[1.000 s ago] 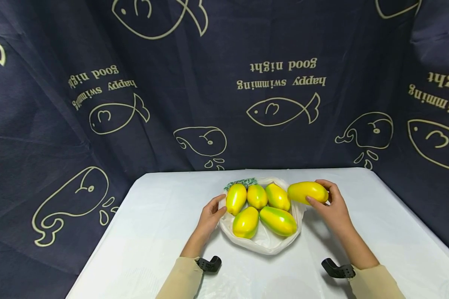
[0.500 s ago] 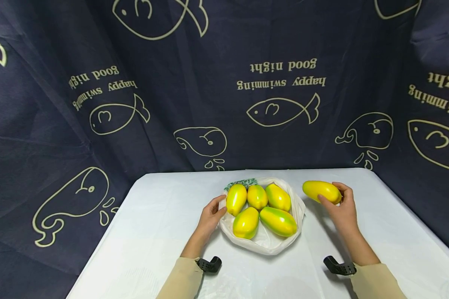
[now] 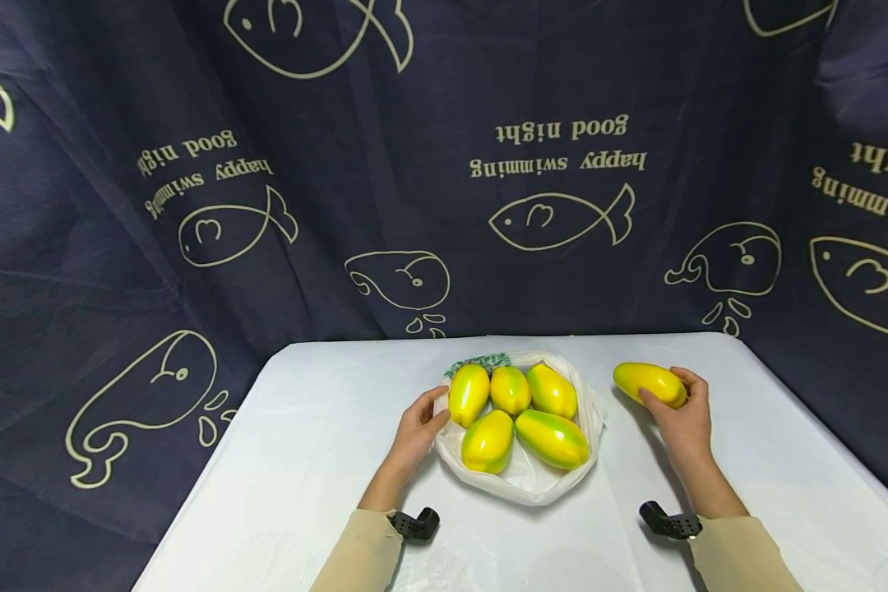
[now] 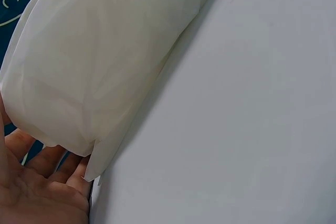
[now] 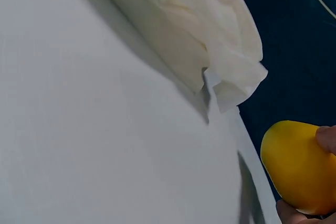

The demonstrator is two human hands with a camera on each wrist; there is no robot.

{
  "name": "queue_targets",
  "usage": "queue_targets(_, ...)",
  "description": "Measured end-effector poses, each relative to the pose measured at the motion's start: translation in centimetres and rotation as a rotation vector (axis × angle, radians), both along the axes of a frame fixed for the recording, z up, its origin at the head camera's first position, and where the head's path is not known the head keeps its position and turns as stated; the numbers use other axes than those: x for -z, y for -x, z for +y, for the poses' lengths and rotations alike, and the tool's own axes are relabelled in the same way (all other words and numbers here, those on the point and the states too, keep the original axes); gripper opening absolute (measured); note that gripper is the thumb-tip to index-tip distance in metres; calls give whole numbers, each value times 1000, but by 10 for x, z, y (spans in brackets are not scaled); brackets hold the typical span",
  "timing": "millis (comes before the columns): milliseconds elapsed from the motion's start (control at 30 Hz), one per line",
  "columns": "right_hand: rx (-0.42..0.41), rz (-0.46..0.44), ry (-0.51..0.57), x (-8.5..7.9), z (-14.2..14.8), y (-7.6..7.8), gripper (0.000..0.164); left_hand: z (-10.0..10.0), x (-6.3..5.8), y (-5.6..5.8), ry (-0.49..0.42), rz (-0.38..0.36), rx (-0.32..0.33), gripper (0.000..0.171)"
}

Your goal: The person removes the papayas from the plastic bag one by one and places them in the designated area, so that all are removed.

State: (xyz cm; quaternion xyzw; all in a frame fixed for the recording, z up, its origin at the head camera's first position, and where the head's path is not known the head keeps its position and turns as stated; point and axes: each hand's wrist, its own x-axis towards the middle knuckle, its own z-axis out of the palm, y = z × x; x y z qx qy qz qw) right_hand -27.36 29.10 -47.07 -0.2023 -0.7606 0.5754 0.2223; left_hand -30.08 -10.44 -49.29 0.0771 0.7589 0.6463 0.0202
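Observation:
A white plastic bag (image 3: 521, 485), opened wide on the table, holds several yellow-green papayas (image 3: 551, 438). At its left side my left hand (image 3: 414, 425) pinches the rim; in the left wrist view the fingers (image 4: 50, 158) reach behind the bag's wall (image 4: 100, 61). To the right of the bag, my right hand (image 3: 684, 415) grips one more papaya (image 3: 647, 382) by its right end, thumb in front and fingers behind. That fruit is apart from the bag and seems just above the table, its shadow lying below. The right wrist view shows only part of this papaya (image 5: 296, 166).
The white-covered table (image 3: 266, 477) reaches back to a dark blue curtain (image 3: 414, 173) printed with fish and whales. Dark straps sit on both wrists, the left strap (image 3: 414, 524) and the right strap (image 3: 669, 522).
My right hand has carried its papaya from the bag's right rim further right and slightly lower. The left hand and the bag stay where they were.

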Motion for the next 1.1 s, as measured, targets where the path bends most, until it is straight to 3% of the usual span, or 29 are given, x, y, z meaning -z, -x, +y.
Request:
queue_targets(300, 5, -43, 7, 9, 5, 4, 70, 1, 1, 1, -2, -6, 1, 46)
queue_targets(600, -45, -57, 17, 13, 6, 5, 71, 2, -29, -19, -2, -20, 25, 45)
queue_targets(833, -67, -55, -14, 15, 8, 5, 71, 2, -30, -18, -19, -12, 35, 46)
queue_targets(1100, -25, -48, -97, 20, 6, 7, 70, 0, -28, -17, -11, -22, 41, 46)
